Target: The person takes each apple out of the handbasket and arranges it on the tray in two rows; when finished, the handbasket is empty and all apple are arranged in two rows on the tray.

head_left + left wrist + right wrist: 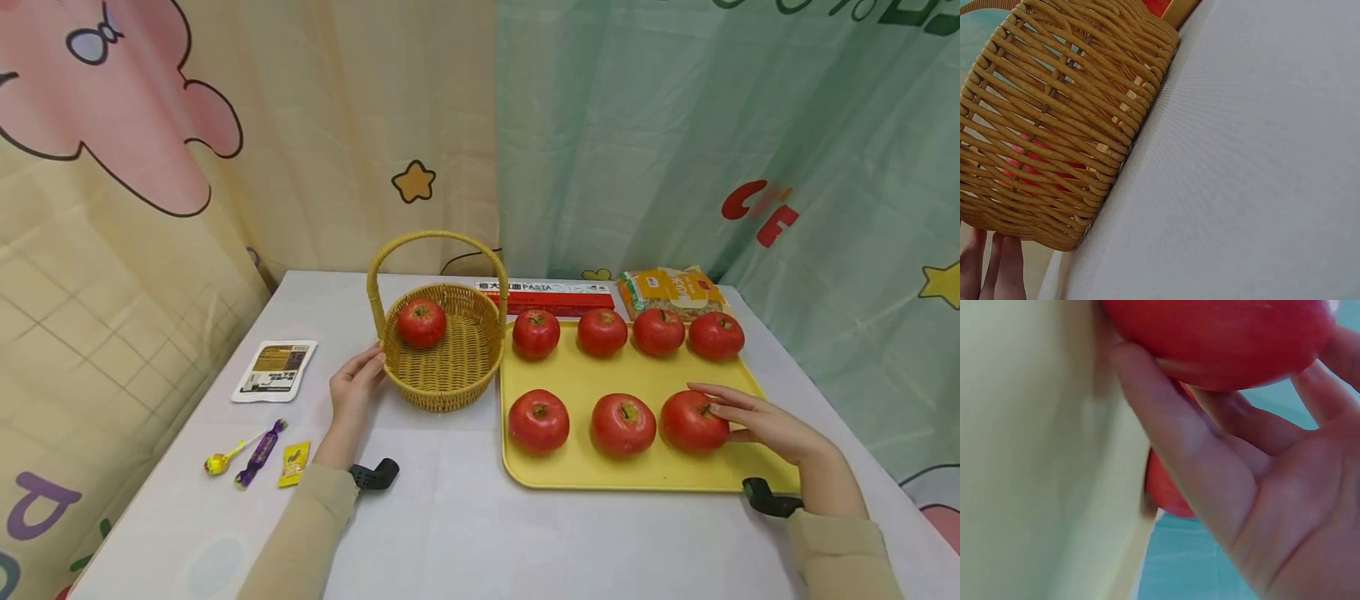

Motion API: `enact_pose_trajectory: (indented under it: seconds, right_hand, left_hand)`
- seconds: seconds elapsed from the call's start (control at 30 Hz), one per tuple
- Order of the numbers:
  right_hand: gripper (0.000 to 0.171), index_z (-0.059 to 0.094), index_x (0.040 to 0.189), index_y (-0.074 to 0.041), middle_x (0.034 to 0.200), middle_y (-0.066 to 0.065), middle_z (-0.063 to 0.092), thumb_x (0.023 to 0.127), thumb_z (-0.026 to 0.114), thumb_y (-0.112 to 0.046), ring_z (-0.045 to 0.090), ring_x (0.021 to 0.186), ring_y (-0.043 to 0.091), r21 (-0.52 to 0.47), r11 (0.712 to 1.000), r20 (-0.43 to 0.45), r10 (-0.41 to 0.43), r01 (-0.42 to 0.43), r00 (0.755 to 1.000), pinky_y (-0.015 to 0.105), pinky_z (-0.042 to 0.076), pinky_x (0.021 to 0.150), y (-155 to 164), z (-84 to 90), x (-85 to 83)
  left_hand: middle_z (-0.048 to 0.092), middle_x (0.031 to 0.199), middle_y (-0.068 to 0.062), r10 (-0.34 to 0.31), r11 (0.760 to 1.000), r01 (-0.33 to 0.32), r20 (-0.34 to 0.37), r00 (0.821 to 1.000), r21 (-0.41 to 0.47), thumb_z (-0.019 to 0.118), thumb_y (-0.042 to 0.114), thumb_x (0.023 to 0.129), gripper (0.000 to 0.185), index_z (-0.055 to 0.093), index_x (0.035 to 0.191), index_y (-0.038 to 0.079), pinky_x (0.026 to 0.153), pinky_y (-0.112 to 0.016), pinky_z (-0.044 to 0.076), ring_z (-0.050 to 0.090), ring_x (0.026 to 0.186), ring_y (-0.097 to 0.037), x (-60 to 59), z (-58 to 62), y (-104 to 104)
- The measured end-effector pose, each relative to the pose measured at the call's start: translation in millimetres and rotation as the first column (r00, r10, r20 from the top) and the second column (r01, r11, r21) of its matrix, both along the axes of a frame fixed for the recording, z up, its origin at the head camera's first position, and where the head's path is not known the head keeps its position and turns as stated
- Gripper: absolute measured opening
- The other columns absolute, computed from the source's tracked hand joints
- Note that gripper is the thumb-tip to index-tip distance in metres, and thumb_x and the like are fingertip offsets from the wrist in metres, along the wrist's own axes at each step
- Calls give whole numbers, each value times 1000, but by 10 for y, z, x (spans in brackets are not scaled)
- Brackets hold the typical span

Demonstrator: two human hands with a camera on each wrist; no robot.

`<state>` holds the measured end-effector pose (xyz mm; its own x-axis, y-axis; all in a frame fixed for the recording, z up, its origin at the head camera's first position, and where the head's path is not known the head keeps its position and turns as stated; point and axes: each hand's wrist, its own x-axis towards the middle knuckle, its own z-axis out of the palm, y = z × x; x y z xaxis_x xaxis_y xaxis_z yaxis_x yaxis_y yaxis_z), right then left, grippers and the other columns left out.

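Apples are filling the yellow tray [738,479]: four along the back row and three along the front, and the person's right hand [765,425] is cupping the rightmost front apple [690,421]. Its fingers are reaching over the top and near side of the fruit, with the thumb lying against the side facing the person, so the apple is sitting to the left of the palm, toward the basket. The right wrist view is showing the fingers [1166,431] curving under and round the red skin, grasping it, though I cannot tell whether the fruit is resting on the tray or just clear of it.

Over on the other side, the left hand [358,385] is resting against the outer wall of the wicker basket [446,379], fingers fairly straight and touching the weave rather than curling round it. One apple in the basket [422,322] is lying toward the back left, under the upright handle. The basket is standing just beside the tray's left edge, between the two hands, and the left hand is much the nearer to it.

The left wrist view is catching only some fingertips [997,269] at its lower corner. A pasta box [555,296] and a packet are partly hidden behind the back row.
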<state>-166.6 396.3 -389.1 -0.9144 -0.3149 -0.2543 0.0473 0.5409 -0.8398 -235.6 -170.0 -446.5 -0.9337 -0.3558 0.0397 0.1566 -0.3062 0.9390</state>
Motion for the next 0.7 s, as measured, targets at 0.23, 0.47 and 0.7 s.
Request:
enact_pose_trajectory:
  seconds: [0.23, 0.47, 0.7]
  right_hand:
    - [52, 33, 142, 3, 139, 26, 36, 101, 42, -28, 47, 116, 22, 122, 992, -86, 14, -3, 996, 43, 54, 85, -92, 149, 21]
    - [55, 33, 143, -1, 140, 24, 36, 100, 41, -34, 42, 119, 35, 178, 975, -312, -71, 132, 947, 55, 43, 95, -454, 654, 65]
    - [37, 47, 134, -8, 130, -3, 51, 98, 49, -13, 47, 115, 8, -211, 977, -513, -139, 33, 847, 10, 42, 90, -1121, 1136, -2]
  left_hand:
    - [67, 109, 3, 2, 1000, -2, 2, 1000, -5, 67, 4, 86, 14, 70, 99, 3, 85, -27, 54, 63, 96, -9, 1, 6, 5]
    - [68, 107, 6, 2, 1000, -2, 2, 1000, -6, 66, 4, 86, 23, 66, 107, -5, 84, -26, 54, 62, 98, -9, 7, 13, -11]
    - [67, 110, 4, -7, 1000, 7, -5, 1000, 13, 67, 4, 86, 13, 70, 98, 4, 85, -27, 54, 62, 100, -10, 5, 6, -7]
